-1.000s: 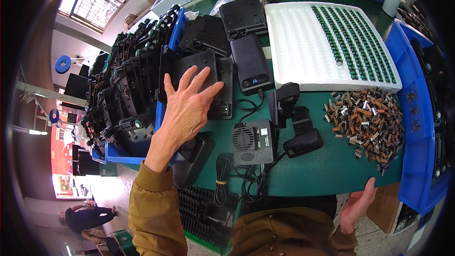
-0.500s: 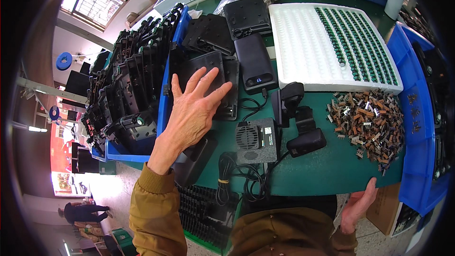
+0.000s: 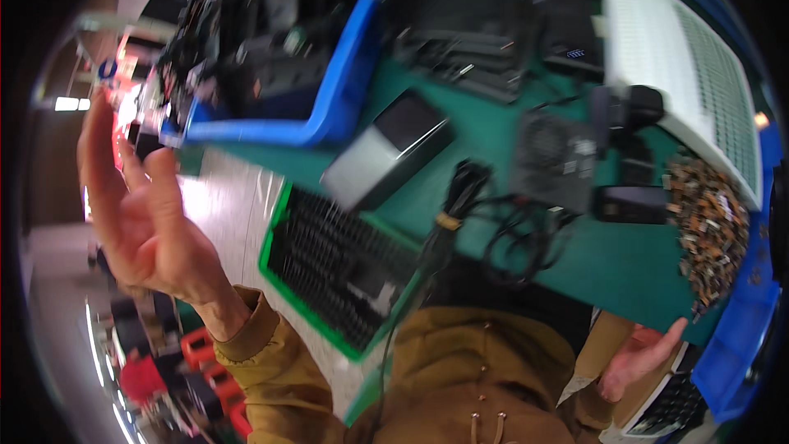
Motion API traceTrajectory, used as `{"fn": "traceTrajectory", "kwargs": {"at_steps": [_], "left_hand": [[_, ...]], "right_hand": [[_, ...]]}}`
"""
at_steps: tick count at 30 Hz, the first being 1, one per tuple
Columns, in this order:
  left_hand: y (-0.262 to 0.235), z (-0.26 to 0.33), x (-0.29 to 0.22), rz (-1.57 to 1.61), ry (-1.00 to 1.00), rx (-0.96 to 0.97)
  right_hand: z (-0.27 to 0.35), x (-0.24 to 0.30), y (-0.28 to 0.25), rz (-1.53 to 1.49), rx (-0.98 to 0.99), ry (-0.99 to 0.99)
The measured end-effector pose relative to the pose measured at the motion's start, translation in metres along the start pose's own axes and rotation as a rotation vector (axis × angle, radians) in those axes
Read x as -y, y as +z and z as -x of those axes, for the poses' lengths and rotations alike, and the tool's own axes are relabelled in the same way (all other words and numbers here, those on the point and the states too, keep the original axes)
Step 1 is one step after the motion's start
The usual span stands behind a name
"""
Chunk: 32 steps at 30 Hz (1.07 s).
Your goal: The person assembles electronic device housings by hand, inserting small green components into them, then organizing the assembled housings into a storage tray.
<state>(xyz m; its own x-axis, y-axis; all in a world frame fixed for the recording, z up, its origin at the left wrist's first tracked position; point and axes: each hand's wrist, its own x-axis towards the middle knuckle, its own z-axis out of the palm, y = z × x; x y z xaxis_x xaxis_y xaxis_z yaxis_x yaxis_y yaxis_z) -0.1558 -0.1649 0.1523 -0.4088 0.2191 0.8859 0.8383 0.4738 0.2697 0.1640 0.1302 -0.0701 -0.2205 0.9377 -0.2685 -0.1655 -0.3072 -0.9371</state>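
My left hand point(image 3: 144, 214) is raised at the left of the view, away from the bench, fingers spread and palm empty. My right hand point(image 3: 637, 358) rests low at the right, by the front edge of the green bench top point(image 3: 608, 267), fingers loosely curled, holding nothing that I can see. A flat grey and black rectangular device point(image 3: 386, 148) lies tilted on the bench near the blue bin. A green tray of small black parts point(image 3: 333, 267) sits below the bench edge in front of me. The picture is blurred by motion.
A blue bin of black devices point(image 3: 329, 94) stands at the back left. A black box with a fan grille point(image 3: 555, 160) and tangled black cables point(image 3: 493, 230) lie mid-bench. A white tray point(image 3: 682, 57) and a pile of small brown parts point(image 3: 711, 222) are at the right.
My left hand has lifted off the black devices on the bench and swung out to the left. The view has turned down and left. My right hand stays at the bench edge.
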Motion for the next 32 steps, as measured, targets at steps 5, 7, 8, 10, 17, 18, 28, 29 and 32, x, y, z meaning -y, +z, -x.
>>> {"fn": "traceTrajectory", "kwargs": {"at_steps": [5, 7, 8, 10, 17, 18, 28, 29, 32], "left_hand": [[-0.118, 0.133, 0.079, -0.147, -0.499, -0.374], [-0.156, 0.232, 0.102, -0.404, -0.827, -0.438], [-0.173, 0.281, 0.109, -0.43, -1.009, -0.459], [-0.205, 0.393, 0.112, -0.578, -1.275, -0.272], [-0.137, 0.563, 0.054, -0.13, -1.86, 0.114], [-0.126, 0.572, 0.052, -0.15, -1.868, 0.221], [-0.087, 0.601, 0.077, 0.18, -1.942, 0.808], [-0.087, 0.602, 0.076, 0.244, -1.961, 0.745], [-0.098, 0.606, 0.08, 0.222, -1.952, 0.805]], "right_hand": [[0.012, 0.019, 0.033, -0.015, -0.137, -0.017], [0.011, 0.018, 0.033, -0.104, -0.113, 0.015], [0.008, 0.019, 0.03, -0.09, -0.103, 0.023], [0.002, 0.02, 0.023, -0.163, -0.032, 0.07], [-0.033, 0.023, -0.024, -0.031, 0.146, -0.03], [-0.035, 0.025, -0.028, -0.021, 0.153, -0.041], [-0.033, 0.035, -0.016, 0.038, 0.056, -0.006], [-0.035, 0.036, -0.017, 0.032, 0.065, 0.01], [-0.037, 0.036, -0.022, 0.047, 0.099, 0.0]]}}
